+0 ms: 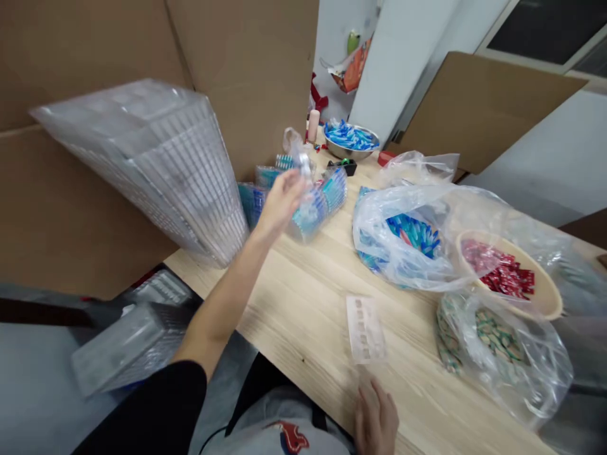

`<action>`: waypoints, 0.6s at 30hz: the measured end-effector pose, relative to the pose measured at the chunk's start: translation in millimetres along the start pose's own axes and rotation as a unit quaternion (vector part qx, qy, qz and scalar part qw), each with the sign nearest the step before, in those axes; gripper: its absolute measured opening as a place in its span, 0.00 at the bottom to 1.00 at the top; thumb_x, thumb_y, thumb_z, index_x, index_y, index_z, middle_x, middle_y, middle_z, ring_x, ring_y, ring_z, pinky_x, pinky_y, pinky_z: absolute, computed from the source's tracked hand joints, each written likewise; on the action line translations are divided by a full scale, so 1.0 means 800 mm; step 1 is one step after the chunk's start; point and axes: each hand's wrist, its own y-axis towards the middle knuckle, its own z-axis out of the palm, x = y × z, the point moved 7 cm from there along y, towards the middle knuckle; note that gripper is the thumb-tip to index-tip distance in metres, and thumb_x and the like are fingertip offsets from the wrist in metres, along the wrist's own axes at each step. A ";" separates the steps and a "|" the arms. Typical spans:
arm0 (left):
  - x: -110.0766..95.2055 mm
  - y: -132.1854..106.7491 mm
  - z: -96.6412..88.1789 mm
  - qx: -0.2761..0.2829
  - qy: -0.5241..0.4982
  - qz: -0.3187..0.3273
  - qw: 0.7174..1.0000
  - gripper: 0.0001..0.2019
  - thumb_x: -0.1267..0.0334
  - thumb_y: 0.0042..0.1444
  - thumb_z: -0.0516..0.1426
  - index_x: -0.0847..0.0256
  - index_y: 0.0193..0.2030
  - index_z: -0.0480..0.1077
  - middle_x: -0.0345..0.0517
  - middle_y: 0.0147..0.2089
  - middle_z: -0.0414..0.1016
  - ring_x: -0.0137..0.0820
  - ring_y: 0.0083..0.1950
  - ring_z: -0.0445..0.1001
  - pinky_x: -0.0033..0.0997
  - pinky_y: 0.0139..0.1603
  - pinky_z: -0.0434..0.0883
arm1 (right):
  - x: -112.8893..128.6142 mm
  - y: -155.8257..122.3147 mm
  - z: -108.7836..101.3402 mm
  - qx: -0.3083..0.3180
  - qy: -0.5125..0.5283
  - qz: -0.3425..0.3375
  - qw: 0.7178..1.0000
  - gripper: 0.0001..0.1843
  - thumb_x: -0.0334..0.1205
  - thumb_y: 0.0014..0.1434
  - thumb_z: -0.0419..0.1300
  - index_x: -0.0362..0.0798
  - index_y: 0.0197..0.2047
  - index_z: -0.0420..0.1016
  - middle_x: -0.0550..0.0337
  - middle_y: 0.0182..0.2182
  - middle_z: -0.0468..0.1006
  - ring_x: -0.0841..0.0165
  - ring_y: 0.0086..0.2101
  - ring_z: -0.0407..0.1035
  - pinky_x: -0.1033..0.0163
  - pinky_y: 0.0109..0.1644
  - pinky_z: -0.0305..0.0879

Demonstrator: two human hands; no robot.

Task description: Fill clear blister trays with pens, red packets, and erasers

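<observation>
My left hand [281, 199] reaches forward over the wooden table [308, 297] to a row of filled clear trays [318, 202] with blue and white pieces in them. Its fingers are blurred by motion where they meet the trays. My right hand [377, 418] rests at the table's near edge with fingers pointing forward, close behind a small clear blister tray [365, 328] that lies flat. A tall leaning stack of empty clear trays [156, 164] stands left of my left arm.
A clear bag of blue pieces [403, 237], a tan bowl of red packets [509, 278] and a bag of green pieces [497, 335] sit on the right. A metal bowl of blue pieces [351, 140] is at the back. Cardboard walls surround the table. More clear trays [128, 341] lie low left.
</observation>
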 end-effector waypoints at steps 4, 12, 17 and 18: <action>0.022 0.150 0.020 0.013 0.132 0.054 0.990 0.22 0.68 0.53 0.64 0.59 0.53 0.62 0.55 0.57 0.67 0.40 0.60 0.67 0.44 0.59 0.65 | -0.019 -0.031 0.009 -0.018 -0.054 0.037 0.998 0.16 0.39 0.57 0.60 0.60 0.49 0.76 0.51 0.50 0.77 0.47 0.47 0.73 0.37 0.49 0.67; 0.142 0.253 0.061 0.079 0.361 -0.010 0.929 0.31 0.76 0.43 0.64 0.69 0.56 0.63 0.61 0.59 0.65 0.43 0.60 0.65 0.45 0.64 0.59 | -0.034 -0.051 0.023 -0.043 -0.090 0.032 0.995 0.15 0.38 0.59 0.57 0.55 0.50 0.74 0.48 0.50 0.76 0.49 0.49 0.71 0.40 0.49 0.68; 0.185 0.259 0.047 0.101 0.405 -0.058 0.907 0.39 0.73 0.38 0.67 0.65 0.61 0.62 0.55 0.58 0.68 0.44 0.63 0.65 0.40 0.65 0.60 | -0.024 -0.049 0.023 -0.040 -0.146 -0.142 0.978 0.14 0.38 0.58 0.58 0.45 0.47 0.75 0.43 0.47 0.75 0.55 0.46 0.72 0.50 0.45 0.70; 0.189 0.260 0.044 0.105 0.414 -0.066 0.902 0.40 0.72 0.39 0.67 0.64 0.62 0.60 0.54 0.59 0.68 0.44 0.64 0.64 0.40 0.65 0.60 | -0.024 -0.047 0.023 -0.037 -0.151 -0.146 0.977 0.14 0.37 0.59 0.58 0.43 0.47 0.75 0.43 0.47 0.75 0.55 0.46 0.71 0.50 0.45 0.69</action>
